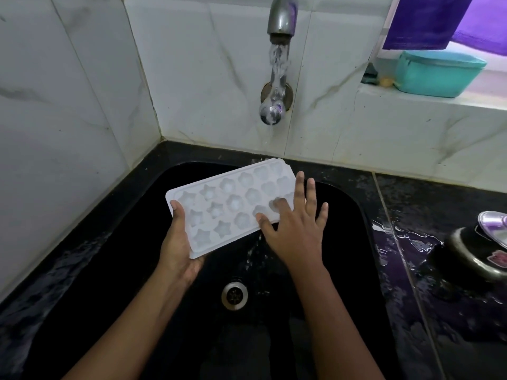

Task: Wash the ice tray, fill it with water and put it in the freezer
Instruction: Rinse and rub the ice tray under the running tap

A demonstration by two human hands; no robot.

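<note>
Two bare hands meet on a white ice tray [227, 207] above a black sink [137, 270]. The left hand [178, 242] has its grip closed on the tray's near corner, thumb on top. The right hand [296, 229] has a wide grip, fingers spread flat on the right-end cells. Behind, a wall tap [281, 20] runs water. On the wet surface [411, 215], a steel pot [472, 259] carries a pink sticker [498, 256], unreadable.

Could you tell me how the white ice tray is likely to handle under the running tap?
Probably light and fairly stiff: the left hand holds the ice tray by one end without it sagging. Likely slippery, since water from the tap runs off it. It may tip if the right hand presses on the far end.
</note>
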